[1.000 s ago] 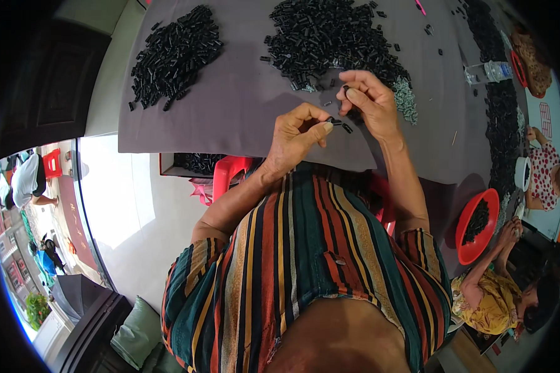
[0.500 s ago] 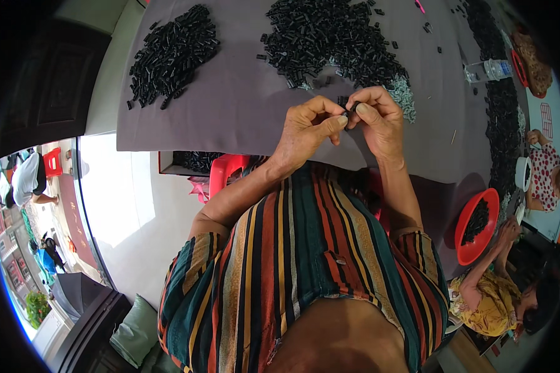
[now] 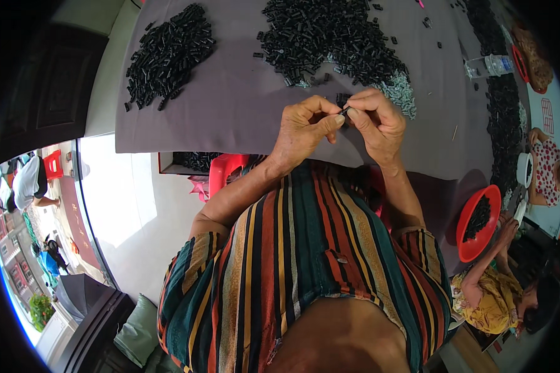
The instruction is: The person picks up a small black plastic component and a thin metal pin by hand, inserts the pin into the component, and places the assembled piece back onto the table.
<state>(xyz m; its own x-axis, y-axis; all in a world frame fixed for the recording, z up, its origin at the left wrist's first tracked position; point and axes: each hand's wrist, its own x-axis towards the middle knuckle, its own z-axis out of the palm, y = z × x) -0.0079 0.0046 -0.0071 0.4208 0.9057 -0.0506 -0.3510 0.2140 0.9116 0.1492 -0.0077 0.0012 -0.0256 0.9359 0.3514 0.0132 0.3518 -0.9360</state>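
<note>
Above the near edge of the grey-covered table, my left hand (image 3: pixel 306 129) pinches a small black plastic piece (image 3: pixel 344 111) between thumb and fingertips. Close against it, my right hand (image 3: pixel 379 124) has its thumb and forefinger pressed together at the same spot; whether it grips that piece or a separate tiny part is hidden. Just beyond the fingertips lies a large heap of small black parts (image 3: pixel 323 40). A patch of small pale, shiny pieces (image 3: pixel 399 94) spreads at that heap's near right corner.
Another pile of black cylindrical parts (image 3: pixel 171 56) is at the far left. On the right stand a red bowl (image 3: pixel 493 214) holding black parts, a clear plastic bottle (image 3: pixel 498 65) on its side, and a long strip of black parts (image 3: pixel 503 118). Other people sit along the right side.
My right fingers have shifted slightly and now close more tightly at the left fingertips. A dark piece seen between the right fingers earlier no longer shows there. The left hand has barely moved.
</note>
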